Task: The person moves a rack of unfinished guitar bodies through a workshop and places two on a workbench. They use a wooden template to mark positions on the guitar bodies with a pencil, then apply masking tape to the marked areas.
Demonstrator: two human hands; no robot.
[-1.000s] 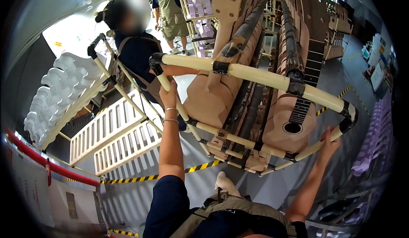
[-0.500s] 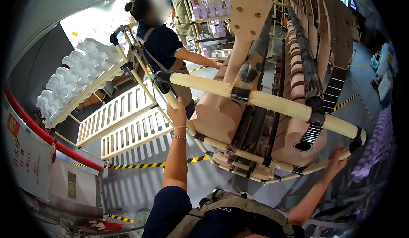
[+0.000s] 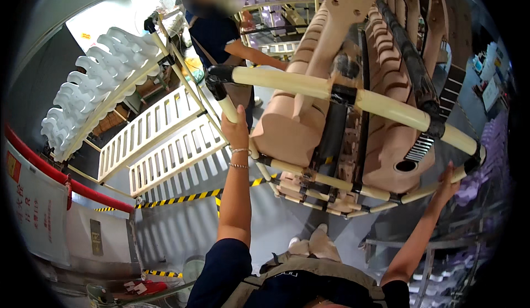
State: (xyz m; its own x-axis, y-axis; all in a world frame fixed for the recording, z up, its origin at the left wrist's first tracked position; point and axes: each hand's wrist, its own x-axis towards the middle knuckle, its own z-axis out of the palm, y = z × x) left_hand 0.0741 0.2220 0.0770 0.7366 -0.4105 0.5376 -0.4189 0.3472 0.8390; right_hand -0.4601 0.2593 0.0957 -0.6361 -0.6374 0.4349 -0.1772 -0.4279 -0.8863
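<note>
My left hand (image 3: 236, 130) is closed round the left upright of a cart's cream tube frame (image 3: 287, 80), just under its black corner joint. On the right side my right hand (image 3: 450, 180) grips the same frame below its right corner. Several unfinished wooden ukuleles hang in two rows on the cart. The nearest one on the left (image 3: 290, 131) shows its bare body and neck. At the right front, another ukulele body (image 3: 392, 162) shows a round sound hole. Black padded rails (image 3: 406, 59) run between the rows.
A co-worker (image 3: 212, 37) stands at the cart's left side, one arm stretched toward the ukuleles. White curved parts (image 3: 99, 81) fill a rack at the left. Slatted cream panels (image 3: 160, 142) stand below it. Purple parts (image 3: 488, 153) line the right. Striped tape (image 3: 187, 197) marks the floor.
The cart's front frame and both my hands have shifted right in view, with my grip kept. The co-worker appears higher, and my feet now show below the cart.
</note>
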